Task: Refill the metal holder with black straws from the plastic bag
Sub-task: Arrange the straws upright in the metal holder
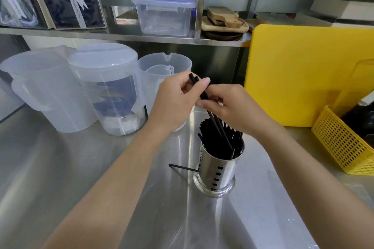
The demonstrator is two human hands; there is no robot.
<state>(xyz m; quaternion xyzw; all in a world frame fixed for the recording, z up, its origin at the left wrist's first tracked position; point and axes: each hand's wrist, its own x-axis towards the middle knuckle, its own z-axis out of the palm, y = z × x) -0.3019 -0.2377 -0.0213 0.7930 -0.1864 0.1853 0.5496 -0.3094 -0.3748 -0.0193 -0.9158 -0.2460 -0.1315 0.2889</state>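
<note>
Refilling looked well along — the metal holder stood on the steel counter already crowded with black straws, and both hands met just above it, at about twelve o'clock from its rim; the step in hand seemed to be feeding a last few straws down into the pack. The left hand pinched the upper ends of two or three straws between thumb and fingertips; the right hand had its fingers curled round the same straws a little lower, pressed together rather than spread; the straws ran from the fingers down toward five o'clock, their lower ends already inside the holder. The next move, as I judged it, called for loosening both grips so the straws could slide in upright. One stray straw lay flat on the counter at nine o'clock from the holder, touching or nearly touching its side — it probably wanted picking up afterwards. The plastic bag was not in view.
</note>
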